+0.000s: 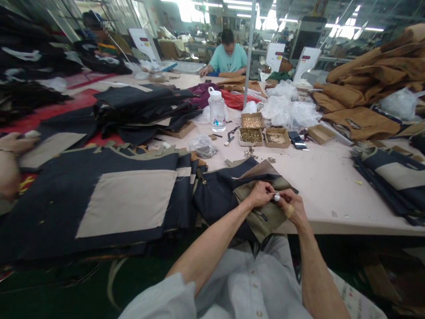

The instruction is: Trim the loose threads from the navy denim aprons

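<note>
A navy garment with olive lining point(229, 190) lies bunched at the table's front edge, partly over my lap. My left hand point(261, 195) is closed in a pinch at the olive part of it. Opposite, my right hand point(292, 204) is also closed, its fingertips meeting those of the left. White wrapping point(276, 197) shows at a right fingertip, and a tan band circles another finger. Whatever small piece sits between the fingertips is hidden. Below the hands, the olive fabric shows a short dark slit or zip point(262, 215).
To the left lies a stack of navy garments with a beige pocket panel point(128, 201). Ahead are boxes of small metal parts point(250, 135), a water bottle point(217, 110) and a phone point(297, 141). Another person's hand point(13, 146) reaches in at far left; a co-worker point(229, 57) sits opposite.
</note>
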A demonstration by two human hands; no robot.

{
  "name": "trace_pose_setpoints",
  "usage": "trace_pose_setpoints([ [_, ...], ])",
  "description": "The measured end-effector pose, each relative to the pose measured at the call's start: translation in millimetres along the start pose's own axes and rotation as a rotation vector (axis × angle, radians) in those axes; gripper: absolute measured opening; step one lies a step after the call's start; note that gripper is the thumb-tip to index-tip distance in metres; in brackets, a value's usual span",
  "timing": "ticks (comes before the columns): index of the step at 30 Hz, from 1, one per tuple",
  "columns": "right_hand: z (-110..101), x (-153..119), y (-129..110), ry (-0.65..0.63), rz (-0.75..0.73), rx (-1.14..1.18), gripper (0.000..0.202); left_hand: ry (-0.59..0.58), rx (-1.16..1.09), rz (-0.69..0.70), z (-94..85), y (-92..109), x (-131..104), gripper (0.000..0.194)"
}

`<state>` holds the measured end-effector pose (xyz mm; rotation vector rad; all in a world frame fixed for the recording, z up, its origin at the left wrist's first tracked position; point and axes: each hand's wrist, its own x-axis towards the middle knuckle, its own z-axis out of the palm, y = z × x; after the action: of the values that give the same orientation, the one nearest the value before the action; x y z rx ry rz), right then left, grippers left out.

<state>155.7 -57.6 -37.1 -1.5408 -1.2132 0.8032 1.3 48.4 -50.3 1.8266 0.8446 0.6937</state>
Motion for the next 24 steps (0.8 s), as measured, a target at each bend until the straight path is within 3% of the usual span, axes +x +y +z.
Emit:
trace_pose_setpoints([
  [4,4.5,7.7,5.0,-0.018,0.079,0.098,0.038,-0.045,-0.08,0.001,-1.4,-2.1,0.2,0.017],
  [10,7.2,12.7,4.4,0.041,0.104,0.034,0.028,-0.059,-0.098,-0.024,-3.8,2.0,0.2,0.015],
  [17,8.9,11.2,-1.9,0.089,0.198,0.144,0.045,-0.16,-0.326,-0.146,-10.7,4.5,3.1,0.016],
  [24,8.0,9.8,1.3,0.027,0.149,0.262,0.059,-0.051,-0.405,-0.128,-6.3,3.6,5.1,0.017],
])
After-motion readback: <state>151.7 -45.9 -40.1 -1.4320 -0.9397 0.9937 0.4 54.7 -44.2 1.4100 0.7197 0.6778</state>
